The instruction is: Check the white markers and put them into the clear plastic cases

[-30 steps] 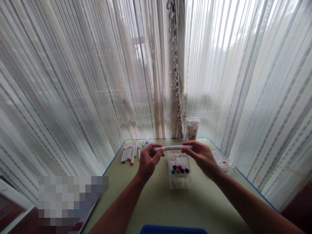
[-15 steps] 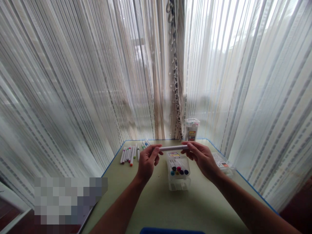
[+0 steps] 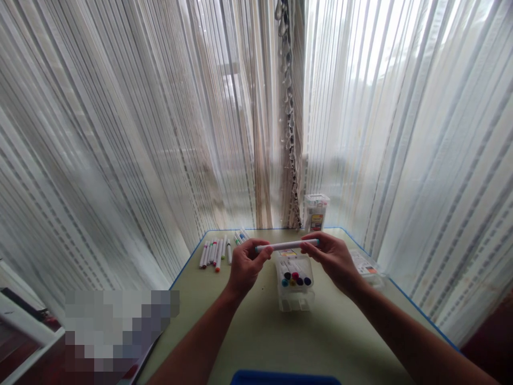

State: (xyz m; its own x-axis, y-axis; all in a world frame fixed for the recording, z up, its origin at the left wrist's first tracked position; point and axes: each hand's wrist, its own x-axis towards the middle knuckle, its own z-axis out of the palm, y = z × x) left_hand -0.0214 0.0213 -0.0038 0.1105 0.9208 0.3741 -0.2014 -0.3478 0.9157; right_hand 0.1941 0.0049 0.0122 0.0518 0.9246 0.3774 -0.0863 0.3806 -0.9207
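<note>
A white marker point(image 3: 286, 246) with teal ends is held level between both hands above the green table point(image 3: 256, 331). My left hand point(image 3: 245, 266) pinches its left end, and my right hand point(image 3: 333, 259) pinches its right end. Just below the marker lies a clear plastic box point(image 3: 294, 280) with several markers inside, their coloured caps facing me. A row of loose markers point(image 3: 216, 252) lies on the table to the left of my left hand.
A clear upright container point(image 3: 315, 212) with a label stands at the table's far edge. A flat clear lid or case point(image 3: 366, 266) lies at the right. Striped sheer curtains point(image 3: 120, 133) surround the table. A blue object point(image 3: 284, 378) sits at the near edge.
The marker stays held between both hands. Its teal ends, covered by my fingers half a second ago, show again, and the hands have shifted slightly.
</note>
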